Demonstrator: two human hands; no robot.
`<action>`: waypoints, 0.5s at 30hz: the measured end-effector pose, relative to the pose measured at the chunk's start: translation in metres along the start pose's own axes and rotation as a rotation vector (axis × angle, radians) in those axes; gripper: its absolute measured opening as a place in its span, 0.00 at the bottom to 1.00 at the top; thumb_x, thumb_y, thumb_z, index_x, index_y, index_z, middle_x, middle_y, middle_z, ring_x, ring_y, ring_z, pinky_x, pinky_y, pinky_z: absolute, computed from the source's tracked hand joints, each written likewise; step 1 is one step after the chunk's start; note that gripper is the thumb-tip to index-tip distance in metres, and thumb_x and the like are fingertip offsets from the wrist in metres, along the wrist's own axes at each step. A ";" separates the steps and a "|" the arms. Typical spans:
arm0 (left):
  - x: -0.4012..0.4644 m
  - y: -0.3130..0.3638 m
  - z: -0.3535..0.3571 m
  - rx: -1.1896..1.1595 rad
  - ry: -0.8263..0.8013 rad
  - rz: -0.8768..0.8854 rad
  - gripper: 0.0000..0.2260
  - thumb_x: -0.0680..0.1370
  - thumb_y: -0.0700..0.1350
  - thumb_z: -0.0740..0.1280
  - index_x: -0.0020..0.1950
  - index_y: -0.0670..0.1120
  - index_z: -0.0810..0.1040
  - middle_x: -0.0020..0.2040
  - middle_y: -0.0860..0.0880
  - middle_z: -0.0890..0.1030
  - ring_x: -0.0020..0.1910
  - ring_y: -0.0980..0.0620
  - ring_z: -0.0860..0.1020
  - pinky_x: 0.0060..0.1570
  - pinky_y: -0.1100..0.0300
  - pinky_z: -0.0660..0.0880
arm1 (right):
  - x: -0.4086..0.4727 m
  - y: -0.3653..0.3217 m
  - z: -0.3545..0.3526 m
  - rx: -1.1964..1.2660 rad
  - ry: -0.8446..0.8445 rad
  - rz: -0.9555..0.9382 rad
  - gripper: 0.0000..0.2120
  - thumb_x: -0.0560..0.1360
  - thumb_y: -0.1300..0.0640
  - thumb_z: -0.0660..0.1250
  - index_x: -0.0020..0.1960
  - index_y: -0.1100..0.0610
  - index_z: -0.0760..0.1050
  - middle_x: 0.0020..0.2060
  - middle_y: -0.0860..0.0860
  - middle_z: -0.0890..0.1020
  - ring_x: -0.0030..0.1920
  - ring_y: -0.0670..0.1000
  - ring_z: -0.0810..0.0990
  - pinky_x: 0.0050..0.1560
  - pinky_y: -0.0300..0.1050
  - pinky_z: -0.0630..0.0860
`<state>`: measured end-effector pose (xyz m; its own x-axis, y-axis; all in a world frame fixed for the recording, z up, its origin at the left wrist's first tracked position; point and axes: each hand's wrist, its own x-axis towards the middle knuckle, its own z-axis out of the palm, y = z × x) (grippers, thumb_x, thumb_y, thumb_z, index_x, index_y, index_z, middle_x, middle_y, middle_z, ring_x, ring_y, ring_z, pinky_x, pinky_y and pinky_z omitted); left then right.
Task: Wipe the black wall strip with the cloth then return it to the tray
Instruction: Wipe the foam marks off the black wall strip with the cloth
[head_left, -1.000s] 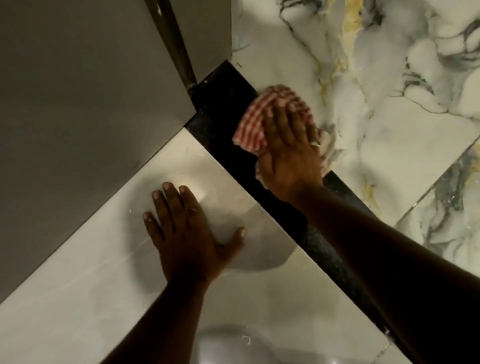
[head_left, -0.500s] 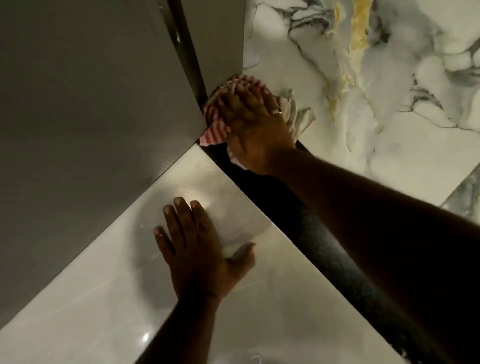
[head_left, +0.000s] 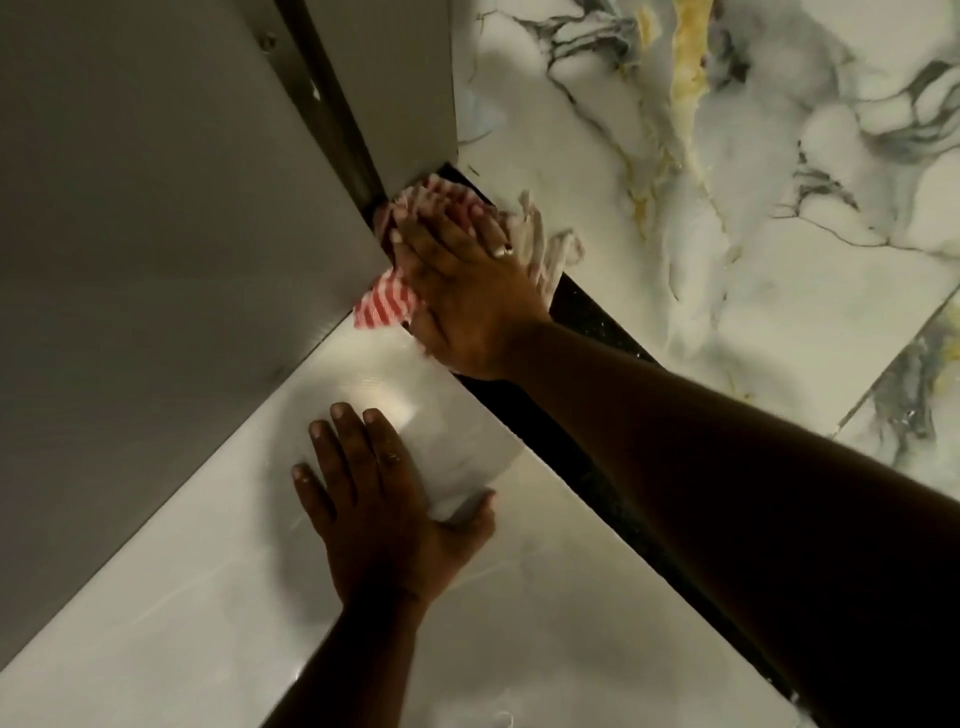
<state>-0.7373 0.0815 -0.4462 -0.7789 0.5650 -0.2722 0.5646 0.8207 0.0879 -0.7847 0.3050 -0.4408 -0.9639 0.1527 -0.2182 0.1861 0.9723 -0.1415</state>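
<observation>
Fingers (head_left: 436, 218) of the right hand (head_left: 462, 291) lie flat and close together, pressing a red-and-white striped cloth (head_left: 387, 306) against the black wall strip (head_left: 587, 312). They do not curl around the cloth; the open palm pins it. The cloth sits at the far end of the strip, in the corner where the strip meets a grey panel (head_left: 156, 208) and a metal edge rail (head_left: 332, 119). One striped corner sticks out from under the heel of the hand, just over the edge of the pale glossy tile (head_left: 545, 597), and frayed pale folds spread from under the little finger onto the marble-patterned tile (head_left: 727, 208). A ring (head_left: 501, 252) shows on one finger.

Left hand (head_left: 384, 509) rests palm down on the pale glossy tile, fingers slightly apart and thumb held out to the side, holding nothing. It lies near the strip's edge but apart from it.

The strip runs diagonally toward the lower right between the two tiles; the right forearm crosses over most of it, so only short bare stretches show. Beyond the cloth the grey panel closes off the strip
</observation>
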 end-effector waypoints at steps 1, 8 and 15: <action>0.001 -0.001 -0.001 0.001 -0.011 -0.001 0.58 0.66 0.78 0.58 0.81 0.37 0.52 0.81 0.33 0.54 0.81 0.32 0.51 0.76 0.31 0.50 | 0.005 0.003 0.001 0.018 0.014 -0.003 0.34 0.78 0.42 0.44 0.80 0.56 0.54 0.80 0.54 0.55 0.80 0.58 0.50 0.78 0.60 0.44; 0.002 0.005 -0.007 -0.032 -0.051 -0.003 0.59 0.66 0.78 0.59 0.81 0.36 0.50 0.81 0.33 0.52 0.81 0.33 0.48 0.75 0.30 0.50 | -0.100 0.084 0.015 0.091 0.131 0.341 0.31 0.81 0.45 0.46 0.78 0.62 0.59 0.78 0.62 0.58 0.79 0.63 0.52 0.76 0.67 0.49; 0.001 0.004 0.000 -0.004 -0.046 -0.003 0.60 0.65 0.78 0.56 0.79 0.33 0.54 0.80 0.30 0.55 0.80 0.30 0.52 0.74 0.29 0.50 | -0.143 -0.039 0.040 0.175 0.057 0.115 0.29 0.77 0.45 0.53 0.73 0.57 0.71 0.74 0.57 0.69 0.76 0.63 0.63 0.73 0.69 0.55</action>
<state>-0.7352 0.0854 -0.4458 -0.7672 0.5580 -0.3163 0.5610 0.8228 0.0908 -0.6467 0.2384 -0.4427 -0.9425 0.2757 -0.1889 0.3213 0.9031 -0.2848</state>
